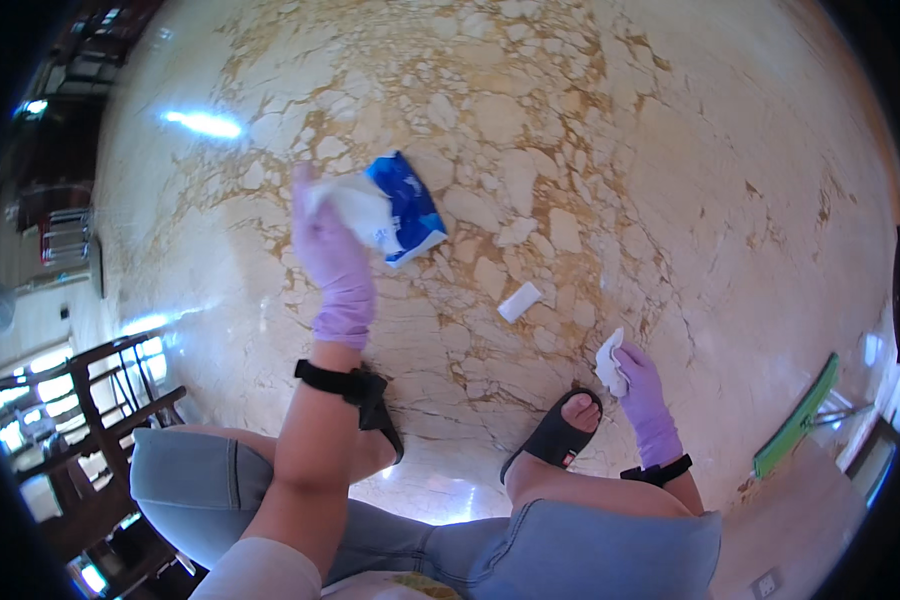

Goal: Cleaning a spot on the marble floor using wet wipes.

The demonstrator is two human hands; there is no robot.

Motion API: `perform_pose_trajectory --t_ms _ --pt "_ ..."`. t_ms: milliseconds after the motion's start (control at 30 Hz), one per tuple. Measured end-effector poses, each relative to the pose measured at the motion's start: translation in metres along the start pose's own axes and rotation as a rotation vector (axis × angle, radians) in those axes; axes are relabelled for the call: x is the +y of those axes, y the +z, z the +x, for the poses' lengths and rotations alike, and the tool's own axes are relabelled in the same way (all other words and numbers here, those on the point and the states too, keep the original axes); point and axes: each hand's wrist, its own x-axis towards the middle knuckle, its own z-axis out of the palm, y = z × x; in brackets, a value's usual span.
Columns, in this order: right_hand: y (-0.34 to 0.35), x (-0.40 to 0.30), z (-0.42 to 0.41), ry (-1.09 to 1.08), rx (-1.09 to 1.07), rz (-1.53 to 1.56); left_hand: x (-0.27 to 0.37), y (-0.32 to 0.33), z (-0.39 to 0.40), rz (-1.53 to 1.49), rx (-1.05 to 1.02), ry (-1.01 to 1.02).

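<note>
My left hand (pixel 334 247), in a purple glove and blurred, grips the white end of a blue-and-white soft tissue pack (pixel 412 206) over the marble-patterned floor. Whether that white end is the wrapper or a tissue coming out of it, I cannot tell. The pack bears writing. Lower right, beside my black slipper (pixel 555 435), my right hand (pixel 641 386), also gloved in purple, pinches a crumpled white tissue (pixel 612 364). A small white rectangular piece (pixel 520 302) lies on the floor between the two hands.
A green-headed floor squeegee or broom (pixel 795 420) is at the right, near a wall socket (pixel 766 583). Dark wooden chair frames (pixel 90 405) crowd the lower left. Another slipper (pixel 386 424) shows behind my left forearm. Bright light reflects off the glossy floor (pixel 645 187).
</note>
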Motion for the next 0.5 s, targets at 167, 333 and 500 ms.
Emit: perform_pose_trajectory --t_ms 167,333,500 --pt "-0.028 -0.011 0.008 -0.128 0.099 -0.107 0.067 -0.005 0.008 -0.145 0.351 0.278" --pt "-0.065 -0.045 0.012 -0.371 0.318 -0.442 0.075 0.017 -0.024 -0.271 0.216 0.089" --pt "-0.070 -0.044 0.014 -0.484 0.382 -0.947 0.085 0.048 -0.060 -0.549 0.030 -0.273"
